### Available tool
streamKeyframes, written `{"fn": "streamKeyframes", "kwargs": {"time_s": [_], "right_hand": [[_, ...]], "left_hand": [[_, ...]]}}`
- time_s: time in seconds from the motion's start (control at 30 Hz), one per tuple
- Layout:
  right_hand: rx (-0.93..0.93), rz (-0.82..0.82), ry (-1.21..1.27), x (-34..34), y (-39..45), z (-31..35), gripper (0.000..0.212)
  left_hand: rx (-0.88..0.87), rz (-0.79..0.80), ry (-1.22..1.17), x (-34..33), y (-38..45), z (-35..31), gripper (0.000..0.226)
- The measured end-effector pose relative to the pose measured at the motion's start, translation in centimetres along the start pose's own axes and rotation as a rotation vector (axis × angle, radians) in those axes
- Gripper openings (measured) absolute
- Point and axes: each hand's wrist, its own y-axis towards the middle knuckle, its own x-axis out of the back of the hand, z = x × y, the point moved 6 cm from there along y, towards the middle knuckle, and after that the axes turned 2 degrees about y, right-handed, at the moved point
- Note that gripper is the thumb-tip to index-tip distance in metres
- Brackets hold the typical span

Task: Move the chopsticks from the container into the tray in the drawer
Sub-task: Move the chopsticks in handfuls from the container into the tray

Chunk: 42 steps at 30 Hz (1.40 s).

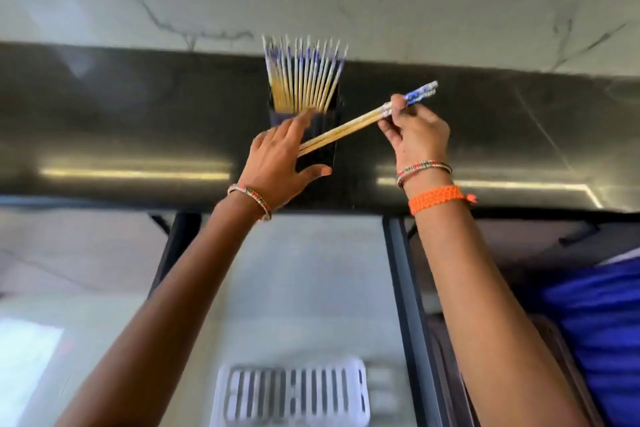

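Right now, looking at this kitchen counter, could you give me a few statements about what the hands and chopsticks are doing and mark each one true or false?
1. The right hand holds a pair of chopsticks near their blue patterned ends. True.
2. The container on the dark counter is empty. False: many chopsticks stand fanned out in it.
3. The left hand rests against the container with fingers spread. True.
4. The held pair already lies in the white tray. False: it is in the air above the counter; the tray, at the bottom of the view, looks blurred.
5. An orange band is on the left wrist. False: it is on the right.
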Motion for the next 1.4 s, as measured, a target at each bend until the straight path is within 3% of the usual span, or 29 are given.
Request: {"fn": "streamKeyframes", "kwargs": {"time_s": [0.17, 0.27, 0.33, 0.4, 0.47, 0.5, 0.53, 0.63, 0.73, 0.83, 0.9, 0.93, 1.0, 1.1, 1.2, 1.4], "right_hand": [[-0.482, -0.243, 0.173, 9.8, -13.1, -15.1, 0.021], [-0.831, -0.346, 0.21, 14.7, -21.6, -21.5, 0.024], [-0.967, -0.283, -0.071, 16.7, -25.1, -22.6, 0.022], [-0.794, 0.064, -0.788, 17.4, -25.7, -21.9, 0.028], [-0.175, 0.419, -1.45, 15.1, -24.9, -20.3, 0.031], [0.101, 0.57, -1.532, 13.0, -25.3, -19.9, 0.023], [0.223, 0.731, -1.537, 11.4, -25.9, -20.4, 0.014], [0.132, 1.075, -1.529, 9.8, -27.3, -25.0, 0.035], [-0.039, 1.162, -1.528, 10.9, -28.0, -28.3, 0.052], [-0.156, 1.244, -1.53, 11.9, -28.2, -30.4, 0.055], [-0.245, 1.32, -1.554, 12.3, -28.6, -31.5, 0.054], [-0.273, 1.355, -1.566, 12.4, -28.8, -31.9, 0.052], [-0.286, 1.407, -1.579, 12.0, -29.0, -32.4, 0.048], [-0.245, 1.447, -1.619, 11.2, -28.7, -32.5, 0.038], [-0.149, 1.447, -1.669, 10.6, -28.5, -32.1, 0.028], [-0.089, 1.422, -1.726, 10.4, -28.1, -30.6, 0.037]], "left_hand": [[0.22, 0.605, -0.259, -8.5, -14.0, 3.1, 0.024], [0.361, 0.81, -0.294, -13.1, -21.9, 5.7, 0.025], [0.427, 0.899, -0.258, -15.2, -25.8, 6.9, 0.03], [0.453, 0.949, -0.185, -16.2, -28.0, 7.8, 0.027], [0.435, 0.966, -0.125, -16.6, -28.8, 8.4, 0.023], [0.425, 0.967, -0.123, -16.7, -29.0, 8.6, 0.023], [0.416, 0.963, -0.134, -16.8, -29.0, 8.6, 0.022], [0.399, 0.966, -0.162, -17.0, -28.9, 8.5, 0.021], [0.383, 0.941, -0.115, -16.6, -29.5, 8.6, 0.022], [0.384, 0.62, -0.097, -14.5, -29.5, 9.1, 0.021], [0.515, 0.388, -0.113, -12.9, -29.8, 10.4, 0.023], [0.616, 0.348, -0.13, -12.6, -30.2, 11.4, 0.024], [0.813, 0.467, -0.134, -13.2, -31.7, 12.9, 0.032], [0.962, 0.729, -0.141, -14.7, -33.8, 13.4, 0.038], [0.996, 0.743, -0.182, -15.5, -34.0, 13.6, 0.031], [0.973, 0.779, -0.098, -15.7, -33.3, 13.9, 0.029]]}}
